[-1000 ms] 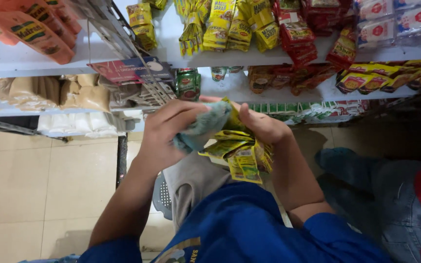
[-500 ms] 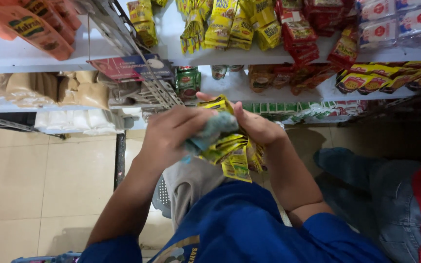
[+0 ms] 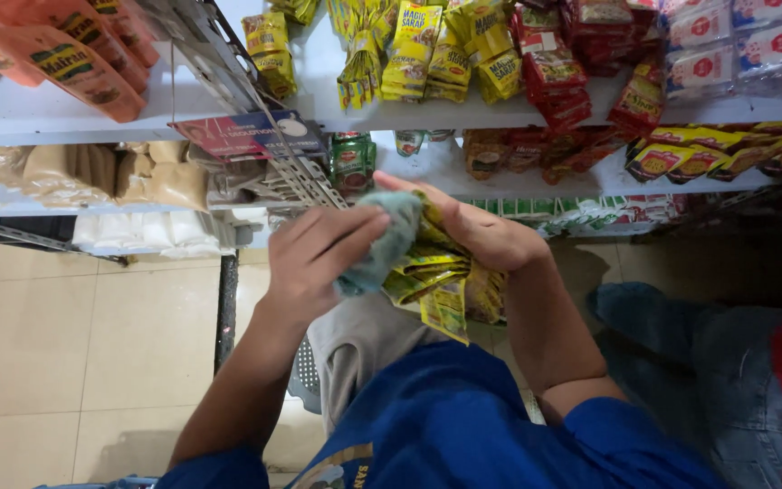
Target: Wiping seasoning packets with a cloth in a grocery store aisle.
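My left hand (image 3: pixel 319 258) grips a pale green cloth (image 3: pixel 386 240) and presses it against a bunch of yellow sachet packets (image 3: pixel 436 276). My right hand (image 3: pixel 477 231) holds that bunch from the right, fingers wrapped over its top. Several packets hang down below my hands, above my grey-trousered knee (image 3: pixel 359 340). Both hands are close together in front of the shop shelves.
White shelves (image 3: pixel 500 113) hold yellow, red and orange packets, tins and brown bags. A metal rack (image 3: pixel 264 136) slants at upper left. Beige floor tiles (image 3: pixel 74 335) lie to the left. Another person's blue-jeaned leg (image 3: pixel 708 362) and red top are at lower right.
My left hand has slid the cloth slightly down and across the packets. The bunch has shifted a little in my right hand.
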